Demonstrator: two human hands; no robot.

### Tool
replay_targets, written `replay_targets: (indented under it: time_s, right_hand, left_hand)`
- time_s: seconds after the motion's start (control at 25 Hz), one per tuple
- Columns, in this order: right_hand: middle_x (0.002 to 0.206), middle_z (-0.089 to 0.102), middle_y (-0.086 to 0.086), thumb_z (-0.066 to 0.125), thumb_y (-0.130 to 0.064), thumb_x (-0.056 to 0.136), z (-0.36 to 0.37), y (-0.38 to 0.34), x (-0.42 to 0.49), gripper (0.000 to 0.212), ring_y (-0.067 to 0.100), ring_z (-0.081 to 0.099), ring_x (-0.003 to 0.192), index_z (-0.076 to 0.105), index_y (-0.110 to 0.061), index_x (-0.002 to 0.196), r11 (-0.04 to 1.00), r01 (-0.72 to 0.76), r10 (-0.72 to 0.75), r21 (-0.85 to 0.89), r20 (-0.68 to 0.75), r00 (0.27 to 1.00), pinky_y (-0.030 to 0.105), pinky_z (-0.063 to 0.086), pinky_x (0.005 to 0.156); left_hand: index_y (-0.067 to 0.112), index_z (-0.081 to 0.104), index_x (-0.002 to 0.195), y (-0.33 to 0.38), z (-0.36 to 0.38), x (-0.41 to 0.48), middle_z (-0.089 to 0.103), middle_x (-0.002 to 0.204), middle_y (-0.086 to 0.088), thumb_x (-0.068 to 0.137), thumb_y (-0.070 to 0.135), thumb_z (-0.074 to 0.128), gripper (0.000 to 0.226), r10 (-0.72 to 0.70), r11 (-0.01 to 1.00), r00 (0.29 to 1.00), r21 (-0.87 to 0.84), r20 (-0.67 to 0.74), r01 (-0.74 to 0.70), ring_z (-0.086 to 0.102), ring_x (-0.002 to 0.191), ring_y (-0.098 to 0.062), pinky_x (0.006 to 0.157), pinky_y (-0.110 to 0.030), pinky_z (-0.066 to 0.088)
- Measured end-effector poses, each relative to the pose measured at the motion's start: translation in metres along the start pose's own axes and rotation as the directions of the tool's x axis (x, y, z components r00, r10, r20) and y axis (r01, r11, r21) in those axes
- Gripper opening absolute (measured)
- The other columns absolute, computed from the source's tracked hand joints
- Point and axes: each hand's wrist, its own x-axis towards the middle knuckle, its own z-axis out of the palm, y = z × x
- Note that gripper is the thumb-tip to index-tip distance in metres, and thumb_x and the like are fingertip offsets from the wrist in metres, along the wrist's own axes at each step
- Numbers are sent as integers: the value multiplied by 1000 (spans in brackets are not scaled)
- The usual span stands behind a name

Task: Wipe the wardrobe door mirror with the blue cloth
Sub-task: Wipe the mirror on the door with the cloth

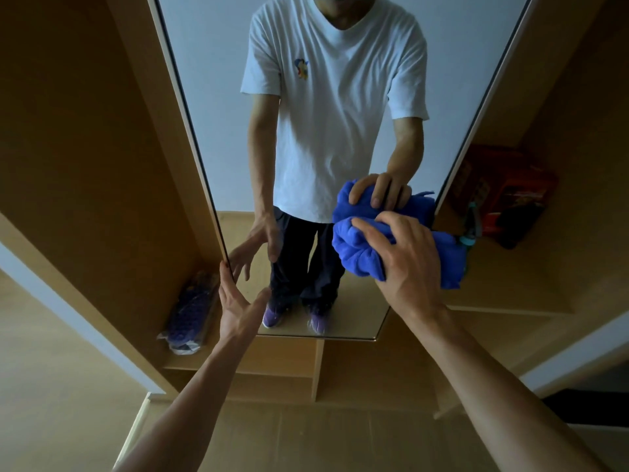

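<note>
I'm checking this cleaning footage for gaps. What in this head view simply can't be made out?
Head view:
mirror: top cut off by the picture's upper edge.
blue cloth: its face on the glass is hidden by the right hand and its own folds.
plastic bag on the left shelf: contents blurred and dim.
red package on the right shelf: print blurred and dim.

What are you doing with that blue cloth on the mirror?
A person is wiping the wardrobe door mirror. The right hand grips a bunched-up blue cloth and holds it against the glass, low on the right side. The left hand is open, with its fingers at the mirror's left edge.
</note>
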Motion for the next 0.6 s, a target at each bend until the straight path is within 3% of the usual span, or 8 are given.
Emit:
replay_targets:
  time_s: [0.2, 0.44, 0.6]
  right_hand:
    - [118, 60, 9, 69, -14, 86, 18, 5, -27, 47, 31, 56, 102, 62, -21, 133, 996, 64, -62, -58, 48, 997, 45, 46, 87]
    - [120, 62, 10, 76, -8, 82, 57, 3, -83, 52, 31, 60, 101, 62, -20, 131, 985, 159, -129, -70, 320, 939, 44, 52, 87]
    - [122, 61, 9, 73, -10, 85, 55, 5, -86, 51, 29, 59, 102, 61, -21, 134, 992, 119, -96, -37, 391, 915, 41, 50, 91]
  left_hand:
    - [38, -8, 159, -3, -2, 0, 4, 171, -3, 75, 51, 58, 108, 14, 1000, 1000, 17, 0, -14, 21, 153, -32, 111, -53, 36]
    - [36, -9, 160, -10, 1, 4, 3, 171, -3, 94, 31, 68, 101, 17, 999, 1000, 48, -19, -16, 18, 154, -31, 114, -53, 34]
    - [33, -9, 160, -12, 0, 6, 2, 171, -5, 95, 27, 69, 101, 34, 999, 999, 41, -8, -33, 16, 155, -31, 116, -54, 30]
